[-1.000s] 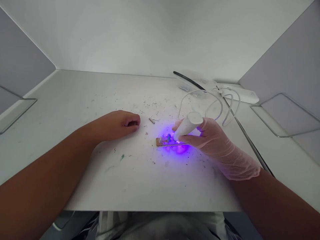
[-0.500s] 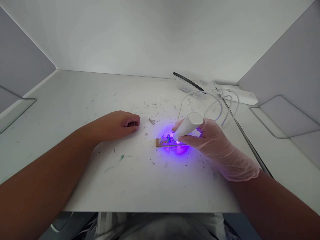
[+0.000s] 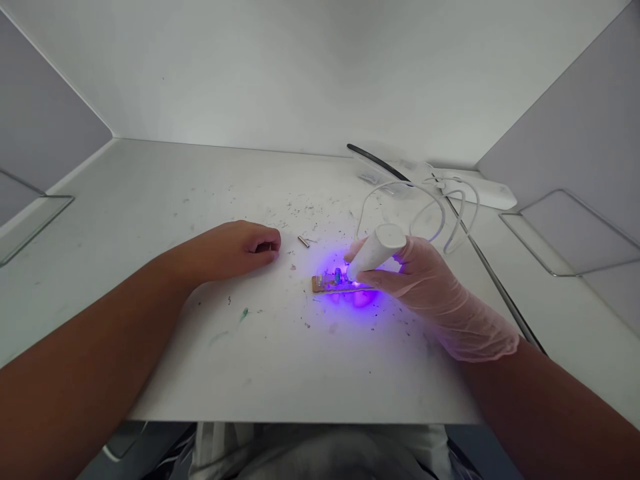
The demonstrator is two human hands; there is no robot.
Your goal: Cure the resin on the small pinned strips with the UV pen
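My right hand (image 3: 417, 283), in a thin translucent glove, grips a white handheld UV lamp (image 3: 379, 248) between thumb and fingers. The lamp tilts down, and its violet light falls on a narrow brown strip (image 3: 318, 285) lying on the table. Small clear, shiny pieces (image 3: 338, 276) sit along that strip; the lamp and my fingers hide its right end. My left hand (image 3: 240, 250), ungloved, rests on the tabletop to the left with its fingers curled in, and no object shows in it. A small metal cylinder (image 3: 303, 241) lies just right of it.
A white cable (image 3: 361, 212) loops behind the lamp towards a white power strip (image 3: 485, 192) at the back right. A dark curved nail-file-like strip (image 3: 379, 163) lies near clear plastic packaging (image 3: 369, 179). Dark specks dot the white table (image 3: 150, 193). Wire frames (image 3: 565, 275) stand at both sides.
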